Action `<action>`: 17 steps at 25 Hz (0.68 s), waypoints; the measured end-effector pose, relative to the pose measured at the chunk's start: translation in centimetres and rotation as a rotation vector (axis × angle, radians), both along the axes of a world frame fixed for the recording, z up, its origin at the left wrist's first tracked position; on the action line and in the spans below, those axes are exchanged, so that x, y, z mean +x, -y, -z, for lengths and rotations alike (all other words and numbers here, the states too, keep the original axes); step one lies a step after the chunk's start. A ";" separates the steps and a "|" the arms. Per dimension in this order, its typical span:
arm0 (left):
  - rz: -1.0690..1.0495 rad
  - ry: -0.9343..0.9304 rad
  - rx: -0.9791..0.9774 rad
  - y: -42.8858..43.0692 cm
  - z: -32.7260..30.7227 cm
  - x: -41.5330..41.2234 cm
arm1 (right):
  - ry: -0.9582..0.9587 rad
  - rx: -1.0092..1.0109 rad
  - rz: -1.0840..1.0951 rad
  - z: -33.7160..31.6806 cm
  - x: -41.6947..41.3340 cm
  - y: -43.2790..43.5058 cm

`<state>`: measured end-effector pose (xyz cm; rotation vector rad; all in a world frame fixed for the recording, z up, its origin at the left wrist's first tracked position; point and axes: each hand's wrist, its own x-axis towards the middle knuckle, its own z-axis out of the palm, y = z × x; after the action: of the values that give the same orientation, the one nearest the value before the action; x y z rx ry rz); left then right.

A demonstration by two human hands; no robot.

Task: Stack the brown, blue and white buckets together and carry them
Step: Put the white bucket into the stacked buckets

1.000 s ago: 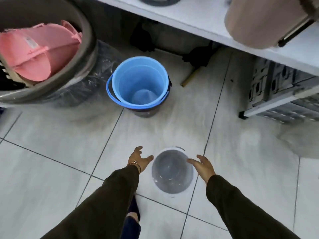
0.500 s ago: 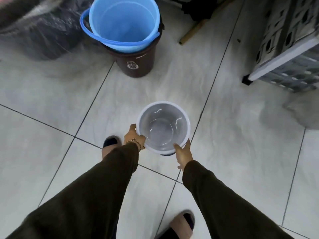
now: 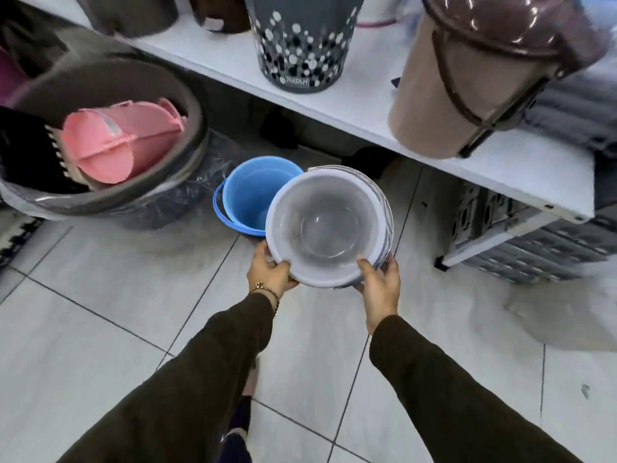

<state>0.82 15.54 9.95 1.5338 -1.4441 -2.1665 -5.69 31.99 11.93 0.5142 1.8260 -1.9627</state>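
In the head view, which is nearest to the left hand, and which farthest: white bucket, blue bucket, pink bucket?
1. White bucket: gripped at its rim by the left hand.
2. Blue bucket: on the floor, just beyond.
3. Pink bucket: far left, lying inside the large grey tub.

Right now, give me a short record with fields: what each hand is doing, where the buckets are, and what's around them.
left hand: grips the near rim of the white bucket
right hand: grips the same rim, thumb inside
white bucket: lifted off the floor, mouth tilted toward the camera, partly in front of the blue bucket
blue bucket: on the tiled floor under the white shelf, handle down
brown bucket: barely visible beneath the blue one
nearby: grey tub holding a pink basket
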 end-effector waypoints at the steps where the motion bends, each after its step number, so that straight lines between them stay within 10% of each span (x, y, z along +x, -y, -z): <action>1: -0.007 -0.021 -0.036 1.5 -0.9 -0.7 | -0.034 -0.001 -0.025 -1.0 -0.9 1.5; 8: -0.022 0.042 -0.244 15.4 -0.1 -6.0 | -0.057 0.100 -0.104 1.6 -8.1 15.6; 17: 0.593 0.568 -0.636 22.7 10.6 -8.2 | 0.142 0.381 -0.130 12.4 -11.3 20.8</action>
<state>-7.41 -7.19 -0.70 1.6454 -2.7079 -1.2179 -16.98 11.16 -0.48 0.6143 2.0907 -1.4592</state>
